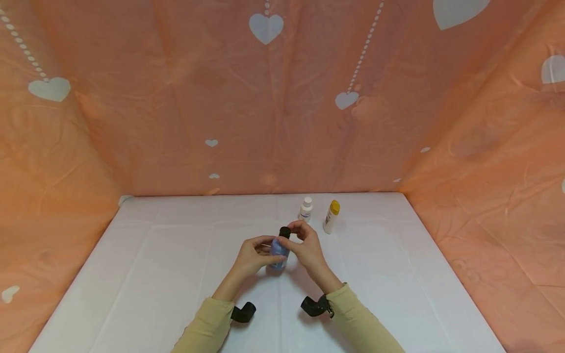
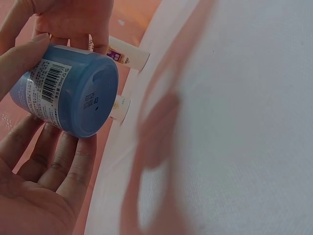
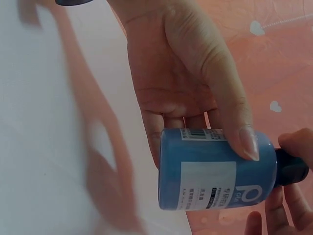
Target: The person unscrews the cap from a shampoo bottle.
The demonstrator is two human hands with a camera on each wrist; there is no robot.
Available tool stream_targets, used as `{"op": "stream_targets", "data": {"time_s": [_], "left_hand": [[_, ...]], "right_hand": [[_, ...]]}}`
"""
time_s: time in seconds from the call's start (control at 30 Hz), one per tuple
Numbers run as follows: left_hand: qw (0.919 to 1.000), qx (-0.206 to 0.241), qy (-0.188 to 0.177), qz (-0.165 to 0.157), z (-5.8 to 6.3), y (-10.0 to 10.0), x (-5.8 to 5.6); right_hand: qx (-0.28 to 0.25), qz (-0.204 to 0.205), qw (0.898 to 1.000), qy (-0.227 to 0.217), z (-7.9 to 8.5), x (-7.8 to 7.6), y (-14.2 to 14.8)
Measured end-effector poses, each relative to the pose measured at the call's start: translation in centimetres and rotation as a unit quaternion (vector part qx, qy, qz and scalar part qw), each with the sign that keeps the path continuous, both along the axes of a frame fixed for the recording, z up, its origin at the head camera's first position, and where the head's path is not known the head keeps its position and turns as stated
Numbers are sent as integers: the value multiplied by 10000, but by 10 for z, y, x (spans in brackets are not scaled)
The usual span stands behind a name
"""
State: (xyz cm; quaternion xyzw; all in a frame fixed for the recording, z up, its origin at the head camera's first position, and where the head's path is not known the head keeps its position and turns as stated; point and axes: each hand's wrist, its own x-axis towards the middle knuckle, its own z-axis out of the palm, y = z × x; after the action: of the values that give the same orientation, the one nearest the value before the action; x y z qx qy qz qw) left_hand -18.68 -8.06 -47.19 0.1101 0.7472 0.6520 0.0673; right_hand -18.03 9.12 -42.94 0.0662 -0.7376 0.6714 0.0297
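A blue translucent bottle (image 1: 279,249) with a black cap (image 1: 285,232) is raised over the white table, tilted with its cap up and away. My left hand (image 1: 251,257) grips its body, the thumb on one side and the fingers on the other. My right hand (image 1: 307,246) pinches the cap between thumb and fingers. In the right wrist view, the bottle (image 3: 210,171) shows a pale front label. Its flat base and a barcode label (image 2: 49,88) face the left wrist view. Whether the cap is loose cannot be told.
Behind the hands stand a small white bottle (image 1: 305,210) and a pale bottle with a yellow cap (image 1: 331,216). The white-covered table (image 1: 176,274) is bounded by orange cloth (image 1: 265,122) with white hearts. Black curved mounts (image 1: 243,312) sit at the wrists.
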Motion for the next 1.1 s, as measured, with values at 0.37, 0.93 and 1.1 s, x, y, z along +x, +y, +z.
{"op": "stream_targets", "data": {"time_s": [0.37,0.93,1.1], "left_hand": [[9998,-58,-119,121,-5,0,-3],[9999,34,-46,96,-10,0,-5],[9998,86,-139,91,-7,1,-4]], "right_hand": [[19,293,9995,70,-1,2,4],[-204,-116,9997,112,0,3,-1],[-258,-293,9992,114,-1,2,-4]]}}
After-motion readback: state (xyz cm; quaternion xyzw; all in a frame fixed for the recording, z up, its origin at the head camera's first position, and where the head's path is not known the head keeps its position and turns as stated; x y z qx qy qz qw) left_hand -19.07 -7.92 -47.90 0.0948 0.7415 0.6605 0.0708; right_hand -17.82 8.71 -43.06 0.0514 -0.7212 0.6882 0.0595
